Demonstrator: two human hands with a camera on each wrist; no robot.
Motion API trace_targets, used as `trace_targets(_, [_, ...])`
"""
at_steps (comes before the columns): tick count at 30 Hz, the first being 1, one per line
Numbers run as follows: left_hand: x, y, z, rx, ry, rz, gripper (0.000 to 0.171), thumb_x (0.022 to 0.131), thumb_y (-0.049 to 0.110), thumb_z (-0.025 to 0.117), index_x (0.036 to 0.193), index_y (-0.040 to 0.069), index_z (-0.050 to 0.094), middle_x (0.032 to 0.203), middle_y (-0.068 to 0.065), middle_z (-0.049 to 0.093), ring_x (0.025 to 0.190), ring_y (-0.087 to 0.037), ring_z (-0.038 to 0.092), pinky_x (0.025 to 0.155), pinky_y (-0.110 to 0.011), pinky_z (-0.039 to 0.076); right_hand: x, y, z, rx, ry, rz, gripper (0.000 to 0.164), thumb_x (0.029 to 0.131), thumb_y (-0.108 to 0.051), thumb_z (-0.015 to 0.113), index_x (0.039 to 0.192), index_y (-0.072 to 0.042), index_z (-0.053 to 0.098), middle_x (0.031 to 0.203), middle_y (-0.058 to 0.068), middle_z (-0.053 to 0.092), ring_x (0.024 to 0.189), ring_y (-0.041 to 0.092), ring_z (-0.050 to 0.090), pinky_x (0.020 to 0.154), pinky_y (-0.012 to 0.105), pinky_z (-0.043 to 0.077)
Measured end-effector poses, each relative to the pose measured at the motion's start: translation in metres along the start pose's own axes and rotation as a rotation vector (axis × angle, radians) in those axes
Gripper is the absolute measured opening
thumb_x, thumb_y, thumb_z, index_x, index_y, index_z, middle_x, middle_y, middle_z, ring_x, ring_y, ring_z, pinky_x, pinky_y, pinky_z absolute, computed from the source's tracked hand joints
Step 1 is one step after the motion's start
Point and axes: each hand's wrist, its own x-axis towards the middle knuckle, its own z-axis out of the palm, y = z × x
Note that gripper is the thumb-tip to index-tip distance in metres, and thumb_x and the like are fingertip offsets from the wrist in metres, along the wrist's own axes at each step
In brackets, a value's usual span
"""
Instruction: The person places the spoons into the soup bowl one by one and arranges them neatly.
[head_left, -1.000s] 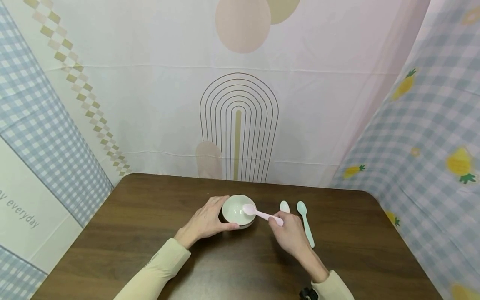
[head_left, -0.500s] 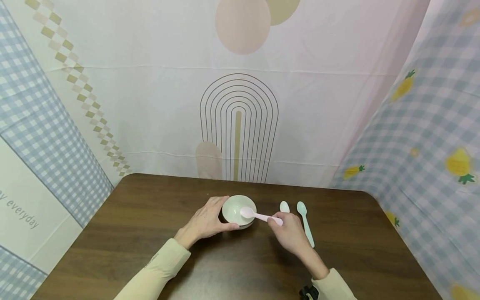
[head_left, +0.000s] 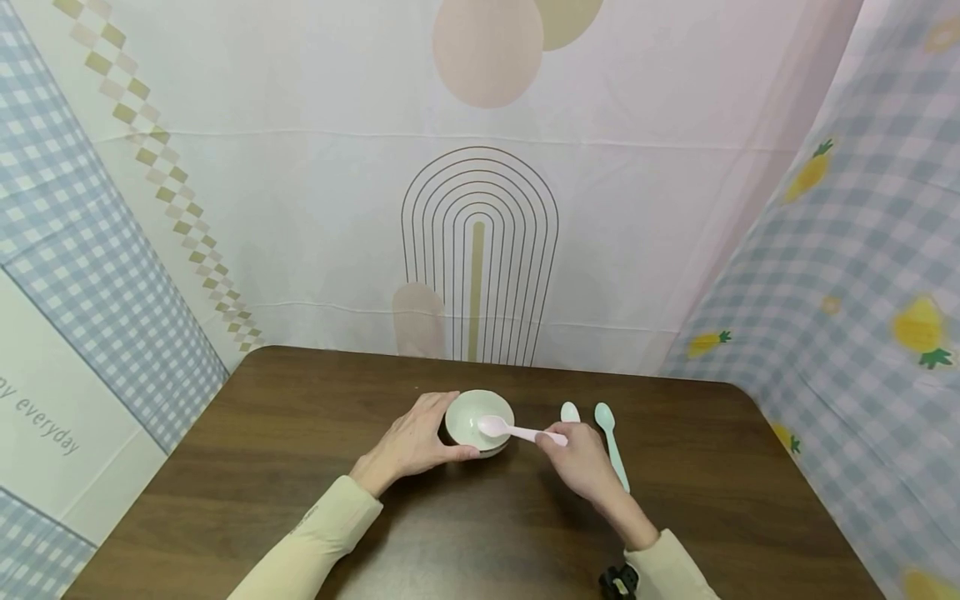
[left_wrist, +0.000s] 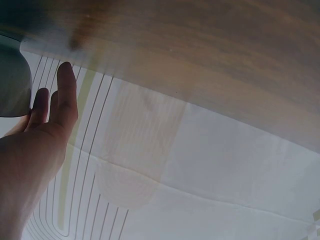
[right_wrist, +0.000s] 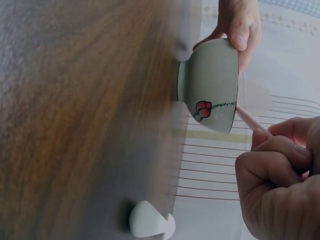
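Note:
A pale bowl (head_left: 468, 408) stands upright on the table, with a red flower motif on its outer wall in the right wrist view. My left hand (head_left: 411, 437) holds it from the left, thumb on the near side and fingers round the far side. Between the thumb and fingers of my right hand (head_left: 583, 462) is the handle of a pink spoon (head_left: 517, 432). Its head is inside the bowl; whether it touches the bottom I cannot tell. The right wrist view shows those fingers (right_wrist: 275, 170) curled, while the spoon's head is hidden behind the bowl's wall.
A white spoon (head_left: 570, 412) lies just beyond my right hand, its handle covered. To the right of it lies a mint-green spoon (head_left: 613, 450). The brown wooden table (head_left: 315, 400) ends at a white patterned cloth (head_left: 322, 233); checked cloths hang on both sides.
The pink spoon's head has shifted slightly left and toward the near side inside the bowl. My left hand and the bowl stay in place.

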Motion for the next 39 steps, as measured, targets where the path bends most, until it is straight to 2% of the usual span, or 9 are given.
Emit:
trace_targets(9, [0.0,0.0,0.0,0.008,-0.002,0.001,0.105,0.082,0.064,0.088,0.161,0.007,0.05,0.159,-0.014,0.058,0.151,-0.032,0.053,0.111,-0.061,0.055,0.006,0.0,-0.004,0.033,-0.034,0.019,0.022,0.099,-0.015,0.069,0.099,0.003,0.081,0.061,-0.006,0.043,0.056,0.01,0.034,0.051,0.023,0.026])
trace_targets(13, [0.0,-0.001,0.001,0.008,-0.005,-0.005,0.105,0.082,0.065,0.088,0.161,0.007,0.05,0.16,-0.014,0.058,0.151,-0.032,0.052,0.111,-0.062,0.055,0.008,-0.001,-0.005,0.036,-0.054,0.033,0.022,0.099,-0.015,0.069,0.1,0.003,0.081,0.062,-0.005,0.044,0.056,0.011,0.034,0.051,0.023,0.025])
trace_targets(20, [0.0,-0.001,0.001,0.006,-0.004,-0.009,0.106,0.082,0.066,0.088,0.161,0.007,0.051,0.16,-0.014,0.058,0.151,-0.032,0.052,0.11,-0.061,0.056,0.012,-0.004,-0.005,0.029,-0.062,-0.001,0.018,0.097,-0.014,0.071,0.094,0.001,0.081,0.063,-0.004,0.046,0.056,0.012,0.035,0.051,0.024,0.026])
trace_targets(26, [0.001,0.0,0.0,0.006,-0.004,-0.001,0.107,0.082,0.066,0.088,0.161,0.006,0.05,0.161,-0.014,0.057,0.152,-0.032,0.052,0.111,-0.061,0.056,0.015,-0.005,-0.004,0.026,-0.076,0.021,0.022,0.095,-0.016,0.073,0.093,0.004,0.08,0.06,-0.005,0.043,0.055,0.012,0.035,0.051,0.024,0.026])
trace_targets(39, [0.001,0.0,0.0,-0.003,-0.013,-0.009,0.106,0.082,0.066,0.088,0.162,0.007,0.049,0.161,-0.013,0.057,0.152,-0.032,0.051,0.112,-0.062,0.054,0.022,-0.009,-0.003,0.159,-0.155,0.112,0.02,0.094,-0.012,0.071,0.084,0.005,0.074,0.052,-0.01,0.035,0.046,0.008,0.03,0.047,0.023,0.025])
